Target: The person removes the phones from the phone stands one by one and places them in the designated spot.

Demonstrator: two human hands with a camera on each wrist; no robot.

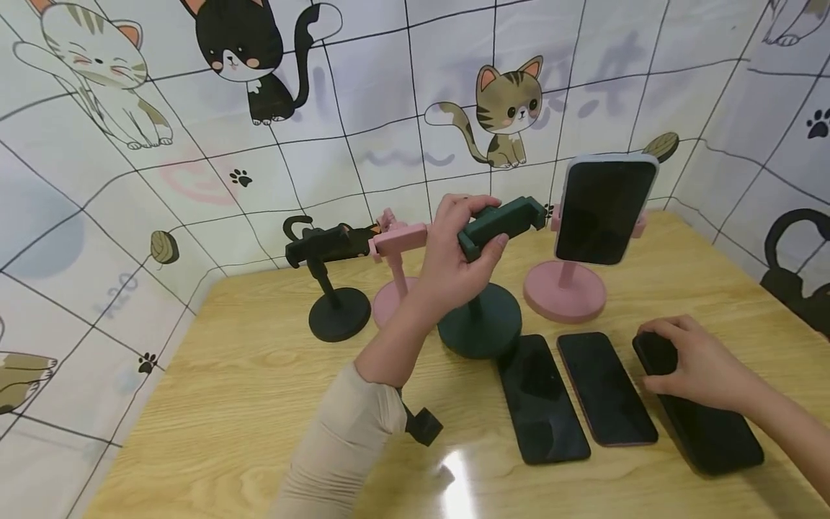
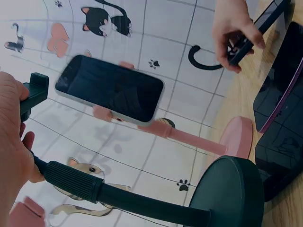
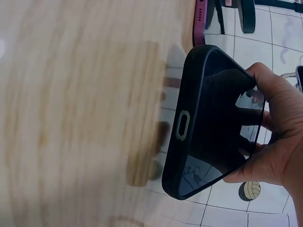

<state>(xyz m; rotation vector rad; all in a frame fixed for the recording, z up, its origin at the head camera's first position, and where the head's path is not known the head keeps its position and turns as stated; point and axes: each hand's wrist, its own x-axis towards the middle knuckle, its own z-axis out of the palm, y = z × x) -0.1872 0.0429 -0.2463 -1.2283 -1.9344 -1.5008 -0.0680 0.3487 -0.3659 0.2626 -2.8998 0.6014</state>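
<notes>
Left hand point(image 1: 454, 259) fingers curl round the green stand's clamp point(image 1: 502, 225) (tabletop point(image 1: 246, 404) centre). Right hand point(image 1: 697, 360), at 4 o'clock, pinches the black phone point(image 1: 710, 425), its far end lifted.

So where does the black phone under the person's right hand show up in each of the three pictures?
Head: the black phone in a dark case lies at lower right, rightmost of three, the right hand gripping its far end.
Left wrist: upper right, a slim dark bar pinched by that hand.
Right wrist: centre, end-on.
Shared landmark: the pale wooden table.
</notes>
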